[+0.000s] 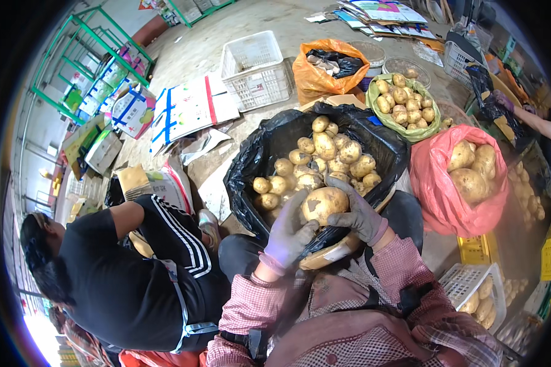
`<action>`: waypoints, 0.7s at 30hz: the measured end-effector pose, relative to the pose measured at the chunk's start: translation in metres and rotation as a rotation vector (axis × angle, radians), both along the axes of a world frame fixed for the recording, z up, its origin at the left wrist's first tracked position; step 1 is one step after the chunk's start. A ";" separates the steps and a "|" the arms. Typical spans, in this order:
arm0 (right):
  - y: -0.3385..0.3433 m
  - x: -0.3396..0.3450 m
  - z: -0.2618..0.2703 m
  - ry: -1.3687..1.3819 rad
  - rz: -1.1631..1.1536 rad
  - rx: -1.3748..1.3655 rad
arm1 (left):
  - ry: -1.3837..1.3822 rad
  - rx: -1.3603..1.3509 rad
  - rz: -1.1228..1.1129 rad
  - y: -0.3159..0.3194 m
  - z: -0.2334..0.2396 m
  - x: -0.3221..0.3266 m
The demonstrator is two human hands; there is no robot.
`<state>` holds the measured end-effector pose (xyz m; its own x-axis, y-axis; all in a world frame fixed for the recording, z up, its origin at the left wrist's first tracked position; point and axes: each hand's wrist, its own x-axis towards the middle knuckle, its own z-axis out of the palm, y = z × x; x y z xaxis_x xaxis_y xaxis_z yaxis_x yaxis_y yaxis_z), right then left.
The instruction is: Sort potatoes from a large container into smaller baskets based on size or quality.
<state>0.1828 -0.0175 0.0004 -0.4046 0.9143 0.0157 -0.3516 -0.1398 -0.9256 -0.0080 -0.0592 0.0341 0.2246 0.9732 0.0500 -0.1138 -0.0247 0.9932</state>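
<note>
A large potato (325, 206) with a patch of dirt or loose skin is held between my gloved hands. My left hand (288, 233) grips its left side, and my right hand (362, 214) has its thumb and fingers around the right side. Just beneath them stands a box lined with a black plastic bag (248, 153), its cardboard edge (333, 253) showing near my lap. Many smaller potatoes (325, 146) are heaped inside the liner. To the right, a pink bag (459, 208) contains several large potatoes (469, 183).
Behind the box are a green bag of potatoes (406, 106), an orange bag (328, 87) and a white plastic crate (255, 78). A person in black (133, 280) sits close on my left. Another person's arm (535, 123) reaches in at right, above a white basket of potatoes (475, 293).
</note>
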 end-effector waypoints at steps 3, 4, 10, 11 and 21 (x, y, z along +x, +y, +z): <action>-0.002 0.004 -0.005 -0.028 0.031 0.025 | 0.085 -0.122 0.060 0.000 0.007 0.005; -0.003 0.003 -0.010 -0.026 0.048 0.053 | 0.266 -0.072 0.075 0.002 0.005 0.004; -0.004 0.002 -0.005 0.022 0.147 0.084 | 0.407 -0.030 0.034 0.012 -0.052 -0.028; -0.004 0.003 -0.005 0.031 0.155 0.067 | 0.262 0.001 0.022 0.014 -0.051 -0.027; -0.001 -0.011 0.004 -0.131 0.043 0.179 | -0.180 -0.554 0.003 0.001 -0.010 0.003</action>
